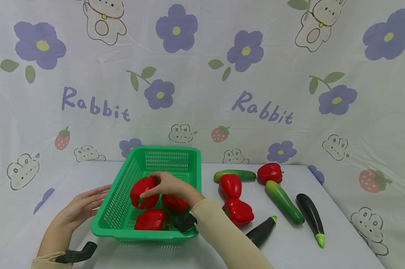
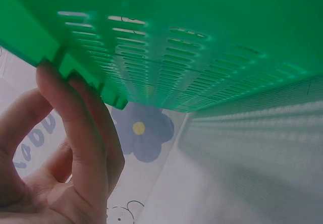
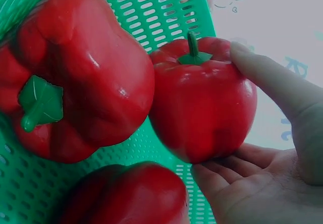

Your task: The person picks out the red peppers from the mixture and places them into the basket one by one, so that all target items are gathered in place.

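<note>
Red pepper [image 3: 204,105], pinched between the right hand's [image 1: 170,185] thumb and fingers, is inside the green basket [image 1: 121,234], toward its left edge. The left hand [image 1: 79,209], ungripping, rests straightish fingers against that rim. The glossy skin could slip from so light a pinch; an uneven push might skew the basket across the desk [image 1: 290,243].

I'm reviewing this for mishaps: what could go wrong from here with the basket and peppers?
The red pepper in the right hand looks glossy and is held between thumb and fingers, so it might slip. It appears close to a neighbouring pepper, so it could knock that one. The left hand seems to touch the rim of the green basket, so a push might shift it.
</note>
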Demonstrator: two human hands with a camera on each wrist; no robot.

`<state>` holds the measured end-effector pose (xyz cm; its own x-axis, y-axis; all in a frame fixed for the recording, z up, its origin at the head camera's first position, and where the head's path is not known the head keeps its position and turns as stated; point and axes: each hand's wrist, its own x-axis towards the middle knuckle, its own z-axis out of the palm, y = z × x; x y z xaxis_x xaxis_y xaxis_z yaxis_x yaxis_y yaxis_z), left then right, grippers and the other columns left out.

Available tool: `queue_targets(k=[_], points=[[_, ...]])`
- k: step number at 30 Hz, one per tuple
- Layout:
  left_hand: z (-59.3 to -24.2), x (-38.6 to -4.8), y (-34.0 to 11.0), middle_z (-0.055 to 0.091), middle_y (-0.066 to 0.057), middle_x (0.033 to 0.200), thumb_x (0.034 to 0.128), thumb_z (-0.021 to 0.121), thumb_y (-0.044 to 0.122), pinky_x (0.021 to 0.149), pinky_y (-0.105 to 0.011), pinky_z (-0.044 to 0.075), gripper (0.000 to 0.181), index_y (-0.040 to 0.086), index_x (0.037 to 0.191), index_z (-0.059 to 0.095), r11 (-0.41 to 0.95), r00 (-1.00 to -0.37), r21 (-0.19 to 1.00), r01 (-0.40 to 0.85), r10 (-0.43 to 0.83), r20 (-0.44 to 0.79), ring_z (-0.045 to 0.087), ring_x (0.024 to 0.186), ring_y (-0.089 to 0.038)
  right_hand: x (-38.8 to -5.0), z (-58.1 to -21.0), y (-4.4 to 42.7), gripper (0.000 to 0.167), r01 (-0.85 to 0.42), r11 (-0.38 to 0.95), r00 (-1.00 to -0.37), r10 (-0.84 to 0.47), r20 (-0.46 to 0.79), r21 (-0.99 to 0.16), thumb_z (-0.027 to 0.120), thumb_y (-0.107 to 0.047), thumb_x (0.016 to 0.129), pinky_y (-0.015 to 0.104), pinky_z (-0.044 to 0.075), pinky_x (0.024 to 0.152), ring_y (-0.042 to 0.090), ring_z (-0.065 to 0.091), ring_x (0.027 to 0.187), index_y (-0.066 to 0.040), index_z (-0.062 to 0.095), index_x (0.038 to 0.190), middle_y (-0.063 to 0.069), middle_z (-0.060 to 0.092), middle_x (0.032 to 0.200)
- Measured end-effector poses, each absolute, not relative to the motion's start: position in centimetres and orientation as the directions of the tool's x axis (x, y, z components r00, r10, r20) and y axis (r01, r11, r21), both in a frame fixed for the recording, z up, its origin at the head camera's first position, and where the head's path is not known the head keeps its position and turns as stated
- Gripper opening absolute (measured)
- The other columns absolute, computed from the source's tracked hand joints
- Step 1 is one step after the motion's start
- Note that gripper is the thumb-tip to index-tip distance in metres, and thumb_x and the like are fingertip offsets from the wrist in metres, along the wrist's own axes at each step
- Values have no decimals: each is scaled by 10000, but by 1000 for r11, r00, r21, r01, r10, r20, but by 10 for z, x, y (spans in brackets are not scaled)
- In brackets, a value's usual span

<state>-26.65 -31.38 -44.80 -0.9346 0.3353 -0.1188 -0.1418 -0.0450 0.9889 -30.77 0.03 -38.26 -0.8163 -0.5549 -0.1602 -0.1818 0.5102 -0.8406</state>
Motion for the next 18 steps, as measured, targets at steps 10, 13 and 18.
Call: queue_targets(k=[10,13,18], points=[[-448,-267,-315,677,215,1153,1041,446,143,886,-276,543,340,369,1180,658,-57,-933,989,-139,342,-112,642,1080,15,-310,-385,-1,758,-172,553,-824,-534,-189,-815,790,-366,786,416,543,904,187,507,1176,-109,462,1421,27,579,1269],[-448,-267,-315,678,211,1155,1043,437,137,887,-275,542,349,368,1183,657,-63,-930,988,-139,351,-108,642,1083,13,-310,-385,-2,749,-172,566,-826,-529,-195,-806,787,-367,788,420,543,898,187,505,1168,-103,467,1411,27,576,1262],[-449,-267,-317,675,201,1163,1048,415,124,888,-272,540,364,361,1182,657,-84,-921,987,-135,377,-93,639,1088,10,-307,-384,-5,763,-169,593,-832,-514,-208,-787,783,-372,789,441,521,940,190,494,1203,-111,455,1427,28,560,1307]])
